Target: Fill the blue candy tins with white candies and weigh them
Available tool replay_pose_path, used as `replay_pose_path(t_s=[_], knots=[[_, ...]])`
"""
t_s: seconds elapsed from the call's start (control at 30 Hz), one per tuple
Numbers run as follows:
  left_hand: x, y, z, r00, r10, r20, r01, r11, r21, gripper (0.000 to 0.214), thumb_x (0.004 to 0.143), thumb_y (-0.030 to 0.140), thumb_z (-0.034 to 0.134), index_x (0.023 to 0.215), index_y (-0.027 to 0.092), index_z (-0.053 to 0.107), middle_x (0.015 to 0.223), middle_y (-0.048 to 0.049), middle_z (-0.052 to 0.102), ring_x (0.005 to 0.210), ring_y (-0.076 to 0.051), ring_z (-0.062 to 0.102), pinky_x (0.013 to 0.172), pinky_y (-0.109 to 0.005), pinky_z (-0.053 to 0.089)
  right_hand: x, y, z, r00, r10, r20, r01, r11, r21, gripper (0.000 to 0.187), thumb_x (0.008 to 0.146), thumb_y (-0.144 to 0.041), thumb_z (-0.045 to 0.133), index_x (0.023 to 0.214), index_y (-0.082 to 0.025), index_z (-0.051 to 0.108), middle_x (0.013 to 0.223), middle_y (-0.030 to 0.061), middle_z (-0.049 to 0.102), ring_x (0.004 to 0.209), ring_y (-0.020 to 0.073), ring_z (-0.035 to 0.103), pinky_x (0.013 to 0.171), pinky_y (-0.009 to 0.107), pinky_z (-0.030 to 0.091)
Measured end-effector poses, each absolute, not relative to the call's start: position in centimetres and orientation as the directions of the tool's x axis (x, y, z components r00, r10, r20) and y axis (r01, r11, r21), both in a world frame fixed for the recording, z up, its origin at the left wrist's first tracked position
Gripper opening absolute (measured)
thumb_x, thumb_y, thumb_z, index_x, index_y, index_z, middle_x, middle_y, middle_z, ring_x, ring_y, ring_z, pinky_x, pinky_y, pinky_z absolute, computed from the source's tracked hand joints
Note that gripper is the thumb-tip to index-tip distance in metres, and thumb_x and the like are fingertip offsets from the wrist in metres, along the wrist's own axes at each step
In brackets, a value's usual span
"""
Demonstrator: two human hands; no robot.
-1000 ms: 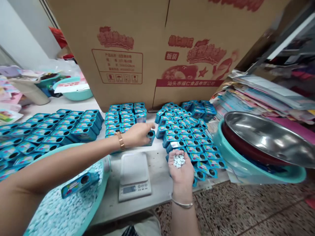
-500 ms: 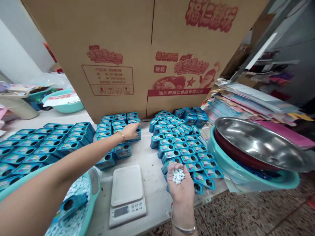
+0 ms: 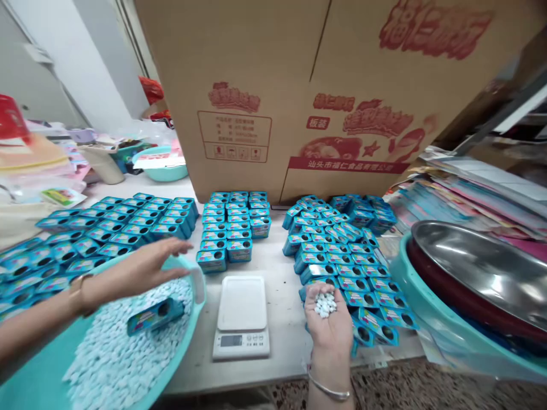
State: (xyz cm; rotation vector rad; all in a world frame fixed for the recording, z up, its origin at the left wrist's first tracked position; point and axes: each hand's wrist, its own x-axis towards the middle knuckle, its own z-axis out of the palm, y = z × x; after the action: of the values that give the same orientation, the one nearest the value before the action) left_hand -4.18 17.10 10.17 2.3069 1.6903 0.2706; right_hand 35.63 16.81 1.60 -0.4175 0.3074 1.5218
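Note:
My left hand (image 3: 147, 266) hovers over a turquoise basin (image 3: 197, 304), fingers stretched out and nothing in them. Pale blue-white candies (image 3: 123, 356) fill much of the basin, and one small blue box (image 3: 147, 320) with a round dark hole lies tilted on them. Palm up, my right hand (image 3: 331, 336) cups a small heap of the same candies (image 3: 325, 306). It is held above the near edge of the right-hand group of blue boxes (image 3: 344, 270). Between the two hands a white digital scale (image 3: 242, 307) stands on the table with nothing on its plate.
Rows of blue boxes stand at centre (image 3: 226, 234) and left (image 3: 115, 225). A large cardboard carton (image 3: 256, 51) rises behind them. At the right, a steel bowl (image 3: 482, 267) sits in a turquoise tub (image 3: 410, 307), near stacked printed sheets (image 3: 474, 199).
My left hand has drawn back from the middle rows of boxes to above the candy basin. My right hand still cups its candies. The view has turned left.

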Motion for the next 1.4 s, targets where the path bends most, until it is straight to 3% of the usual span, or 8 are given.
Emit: replay_pose_path(t_s=[0.27, 0.5, 0.67, 0.83, 1.0, 1.1, 1.23, 1.4], knots=[[-5.6, 4.9, 3.4, 0.122, 0.991, -0.049, 0.938, -0.099, 0.333, 0.037, 0.085, 0.041, 0.055, 0.118, 0.026, 0.058, 0.113, -0.0083, 0.066, 0.103, -0.029, 0.062, 0.088, -0.04, 0.049, 31.4, 16.8, 2.5, -0.182, 0.916, -0.357, -0.966, -0.234, -0.107, 0.015, 0.074, -0.009, 0.053, 0.076, -0.019, 0.042, 0.066, -0.0057, 0.048, 0.054, 0.0057, 0.05, 0.048, 0.013, 0.047], [-5.1, 5.7, 9.1, -0.005, 0.987, 0.159, 0.913, -0.06, 0.403, 0.039, 0.084, 0.052, 0.057, 0.111, 0.024, 0.061, 0.108, -0.0043, 0.069, 0.096, -0.027, 0.063, 0.084, -0.038, 0.048, 32.1, 15.7, 3.2, -0.168, 0.929, -0.33, -0.964, -0.224, -0.14, 0.017, 0.074, -0.007, 0.051, 0.077, -0.02, 0.04, 0.067, -0.0058, 0.048, 0.054, 0.0055, 0.05, 0.048, 0.014, 0.045], [0.3, 9.4, 13.0, 0.217, 0.954, 0.206, 0.85, -0.289, 0.44, 0.037, 0.081, 0.049, 0.061, 0.111, 0.028, 0.063, 0.106, -0.0033, 0.069, 0.1, -0.026, 0.06, 0.092, -0.039, 0.043, 31.8, 15.2, 3.7, -0.15, 0.941, -0.304, -0.968, -0.203, -0.15, 0.017, 0.074, -0.008, 0.053, 0.076, -0.02, 0.04, 0.067, -0.0061, 0.048, 0.054, 0.0052, 0.05, 0.047, 0.013, 0.044], [6.6, 13.5, 8.7, 0.436, 0.894, 0.106, 0.822, -0.443, 0.357, 0.028, 0.077, 0.035, 0.066, 0.103, 0.024, 0.065, 0.101, -0.0048, 0.068, 0.102, -0.025, 0.059, 0.109, -0.052, 0.024, 32.6, 14.3, 3.8, -0.155, 0.939, -0.306, -0.976, -0.193, -0.098, 0.018, 0.074, -0.007, 0.054, 0.078, -0.019, 0.041, 0.068, -0.0061, 0.049, 0.054, 0.0047, 0.049, 0.048, 0.013, 0.044], [7.7, 15.5, 5.5, 0.487, 0.873, 0.017, 0.823, -0.465, 0.325, 0.055, 0.075, 0.048, 0.068, 0.12, 0.019, 0.056, 0.114, -0.011, 0.064, 0.109, -0.029, 0.056, 0.106, -0.049, 0.031, 35.7, 13.6, 3.0, -0.09, 0.953, -0.29, -0.983, -0.132, -0.127, 0.02, 0.074, -0.007, 0.057, 0.077, -0.019, 0.041, 0.067, -0.0071, 0.047, 0.053, 0.0046, 0.048, 0.047, 0.014, 0.043], [8.0, 18.8, 6.4, 0.495, 0.865, 0.076, 0.804, -0.49, 0.338, 0.076, 0.082, 0.064, 0.052, 0.137, 0.014, 0.04, 0.137, -0.0177, 0.05, 0.127, -0.031, 0.044, 0.104, -0.043, 0.035, 36.2, 13.7, 2.6, -0.066, 0.954, -0.293, -0.989, -0.101, -0.107, 0.02, 0.075, -0.008, 0.058, 0.077, -0.019, 0.041, 0.068, -0.0066, 0.048, 0.054, 0.0045, 0.047, 0.047, 0.014, 0.043], [10.2, 27.1, 6.6, 0.374, 0.921, 0.11, 0.909, -0.388, 0.154, 0.065, 0.094, 0.055, 0.031, 0.143, 0.012, 0.031, 0.152, -0.0181, 0.032, 0.143, -0.033, 0.021, 0.114, -0.051, 0.018, 35.2, 14.1, 3.0, -0.078, 0.954, -0.288, -0.99, -0.109, -0.093, 0.016, 0.079, -0.007, 0.053, 0.077, -0.019, 0.042, 0.068, -0.0063, 0.048, 0.052, 0.0041, 0.046, 0.045, 0.014, 0.043], [12.8, 34.8, 3.6, 0.36, 0.933, 0.027, 0.927, -0.361, 0.104, 0.064, 0.09, 0.042, 0.045, 0.143, 0.01, 0.032, 0.156, -0.0206, 0.023, 0.146, -0.036, 0.009, 0.114, -0.059, 0.005, 35.4, 13.6, 3.5, -0.088, 0.956, -0.28, -0.991, -0.113, -0.075, 0.017, 0.081, -0.007, 0.054, 0.078, -0.019, 0.042, 0.069, -0.0064, 0.047, 0.053, 0.0044, 0.046, 0.045, 0.014, 0.043]])
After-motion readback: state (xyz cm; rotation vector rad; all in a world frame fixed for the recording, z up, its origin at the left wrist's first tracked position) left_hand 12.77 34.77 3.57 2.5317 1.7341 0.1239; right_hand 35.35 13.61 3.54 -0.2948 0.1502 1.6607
